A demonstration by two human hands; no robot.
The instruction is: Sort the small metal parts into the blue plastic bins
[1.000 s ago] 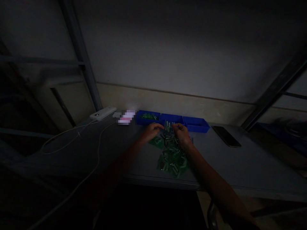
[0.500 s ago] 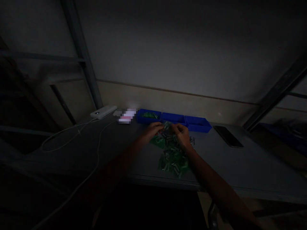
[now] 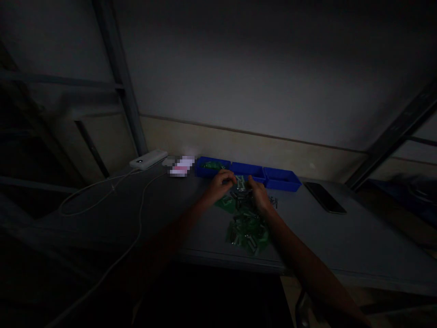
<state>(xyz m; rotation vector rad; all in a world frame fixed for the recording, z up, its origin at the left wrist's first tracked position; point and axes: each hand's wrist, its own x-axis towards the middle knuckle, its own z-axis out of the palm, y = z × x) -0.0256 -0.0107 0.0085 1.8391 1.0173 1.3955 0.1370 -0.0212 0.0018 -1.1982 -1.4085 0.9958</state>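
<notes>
A small plastic bag of metal parts (image 3: 241, 183) is held up between my two hands, just in front of the blue bins. My left hand (image 3: 220, 186) pinches its left edge with curled fingers. At its right edge, my right hand (image 3: 260, 193) grips with thumb and fingers. Below, a pile of green-tinted bags (image 3: 248, 232) with shiny metal pieces lies on the table, and another green bag (image 3: 226, 203) rests to its left. Loose metal pieces (image 3: 274, 202) lie beside my right wrist. Dim light hides what the pieces exactly are.
Three blue bins stand in a row: the left bin (image 3: 201, 172) holds green bags, beside the middle bin (image 3: 247, 169) and right bin (image 3: 283, 186). A dark phone (image 3: 324, 197) lies right. A lit phone (image 3: 182, 166), white power bank (image 3: 148, 159) and cable (image 3: 139, 214) are left.
The bag has come into clearer view, spread flatter between my hands. My left fingers have curled and risen slightly, and the right hand has turned a little.
</notes>
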